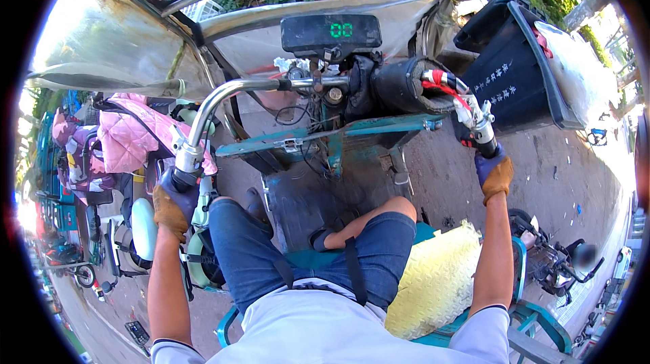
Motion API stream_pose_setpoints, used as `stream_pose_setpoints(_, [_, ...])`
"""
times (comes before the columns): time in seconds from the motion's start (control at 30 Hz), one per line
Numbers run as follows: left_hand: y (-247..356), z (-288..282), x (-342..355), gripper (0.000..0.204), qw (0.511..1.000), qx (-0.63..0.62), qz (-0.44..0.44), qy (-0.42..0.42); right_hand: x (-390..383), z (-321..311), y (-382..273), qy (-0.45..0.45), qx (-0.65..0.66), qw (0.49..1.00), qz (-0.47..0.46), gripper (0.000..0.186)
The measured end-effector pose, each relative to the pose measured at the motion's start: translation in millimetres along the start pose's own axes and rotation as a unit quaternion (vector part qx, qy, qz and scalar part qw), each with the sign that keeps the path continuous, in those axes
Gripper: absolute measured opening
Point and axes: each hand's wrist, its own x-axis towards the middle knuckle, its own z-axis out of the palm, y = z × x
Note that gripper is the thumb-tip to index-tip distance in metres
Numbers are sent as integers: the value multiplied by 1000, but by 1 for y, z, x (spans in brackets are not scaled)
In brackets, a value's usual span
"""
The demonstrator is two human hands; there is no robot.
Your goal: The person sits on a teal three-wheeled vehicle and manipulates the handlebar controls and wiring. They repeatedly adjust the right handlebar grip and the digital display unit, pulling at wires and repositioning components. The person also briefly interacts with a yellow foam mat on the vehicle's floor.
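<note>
The handlebar spans the front of a teal-framed vehicle, ahead of the seated person's knees. Its long axis runs left to right, and its 2 ends bend back toward the person — the left end pointing down and slightly left, the right end down and slightly right. The left arm is smooth, shiny bent metal tube; part of the right side is hidden behind a thick, dark padded roll.

The left hand, in a purple and orange-brown glove, has its fingers curled around the black left grip. The right hand, gloved alike, has its fingers closed around the black right grip, just below white wrapping and red wires.

Above the middle of the bar sits a dark, flat rectangular display with 2 lit green digits. Below it, a scuffed teal crossbar of painted metal lies roughly level. Beside the person's right thigh is a yellow pad with a bumpy, crinkled face. A black plastic bin stands tilted in view at the upper right; pink quilted fabric shows at the left.
</note>
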Motion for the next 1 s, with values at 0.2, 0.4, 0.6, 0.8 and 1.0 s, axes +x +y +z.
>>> stream_pose_setpoints(0.2, [-11, 3, -1, 28, 992, 109, 45, 44, 21, 0, 27, -130, 118, 984, -20, 26])
stream_pose_setpoints(0.4, [-9, -1, -3, 28, 996, 83, 30, 10, 22, -4, 17, -185, 236, 954, -2, 19])
stream_pose_setpoints(0.6, [23, -7, -8, 29, 995, 76, -42, -48, 30, -2, 25, -138, 201, 969, -46, 18])
stream_pose_setpoints(0.8, [10, -3, -8, 41, 987, 100, -85, -95, 35, -7, 23, -172, 232, 957, -9, 14])
stream_pose_setpoints(1.0, [9, -10, -7, 41, 977, 105, -122, -138, 37, -10, 16, -171, 221, 960, -24, 13])
